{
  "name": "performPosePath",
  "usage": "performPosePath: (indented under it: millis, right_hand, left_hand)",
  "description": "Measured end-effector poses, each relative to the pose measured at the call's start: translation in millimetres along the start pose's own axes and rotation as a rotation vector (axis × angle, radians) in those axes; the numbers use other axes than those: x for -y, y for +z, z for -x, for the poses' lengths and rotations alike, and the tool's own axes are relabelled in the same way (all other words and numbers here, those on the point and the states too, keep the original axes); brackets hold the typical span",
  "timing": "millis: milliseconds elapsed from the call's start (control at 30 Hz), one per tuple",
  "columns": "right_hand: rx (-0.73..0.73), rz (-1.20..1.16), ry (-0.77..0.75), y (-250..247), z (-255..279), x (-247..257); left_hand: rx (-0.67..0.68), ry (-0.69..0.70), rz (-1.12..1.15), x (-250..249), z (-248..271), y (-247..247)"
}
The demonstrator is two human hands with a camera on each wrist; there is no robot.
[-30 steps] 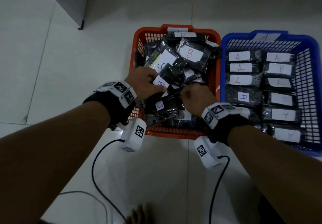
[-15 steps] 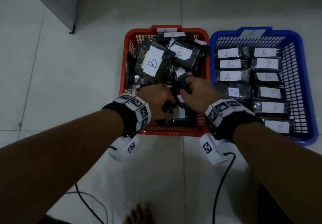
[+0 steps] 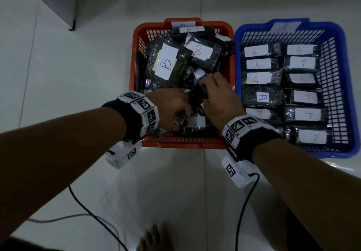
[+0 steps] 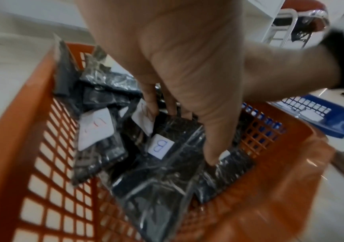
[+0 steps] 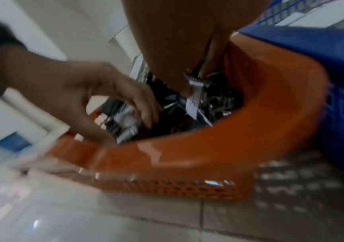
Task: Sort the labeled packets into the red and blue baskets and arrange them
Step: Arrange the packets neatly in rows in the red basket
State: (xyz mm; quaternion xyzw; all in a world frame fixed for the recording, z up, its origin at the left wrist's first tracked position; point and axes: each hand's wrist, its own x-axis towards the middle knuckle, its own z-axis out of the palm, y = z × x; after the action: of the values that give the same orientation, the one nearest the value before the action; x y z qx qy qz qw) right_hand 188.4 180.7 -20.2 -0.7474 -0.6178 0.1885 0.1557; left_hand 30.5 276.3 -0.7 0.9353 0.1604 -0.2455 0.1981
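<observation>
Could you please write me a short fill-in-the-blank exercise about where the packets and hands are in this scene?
1. Both hands, left hand and right hand, reach into the ____ basket.
2. The tidy rows in the blue basket carry labels with the letter ____.
3. The large packet in the red basket is labeled ____.

Missing words: red; A; B
</observation>
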Motion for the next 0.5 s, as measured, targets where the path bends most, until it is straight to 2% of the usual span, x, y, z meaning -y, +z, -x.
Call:
performPosePath:
  millis: [67, 167, 233, 333, 400, 500]
  right_hand:
    - [0.039, 0.03, -0.042, 2, 0, 0]
    - [0.338, 0.023, 0.002, 3, -10, 3]
    - [0.477, 0.06, -0.009, 4, -15, 10]
    - [0.516, 0.128, -0.047, 9, -18, 25]
    - [0.528, 0.26, -0.072, 13, -20, 32]
    - [0.507, 0.376, -0.1, 20, -19, 38]
  left_hand:
    - [0.016, -0.024, 0.002, 4, 2, -5]
    - [0.02, -0.042, 0.012, 10, 5, -10]
    - [-0.002, -0.057, 0.049, 12, 8, -13]
    - [-0.057, -0.053, 0.088, 15, 15, -12]
    - [-0.079, -0.057, 0.104, 15, 19, -11]
    - [-0.096, -0.056, 0.143, 18, 24, -9]
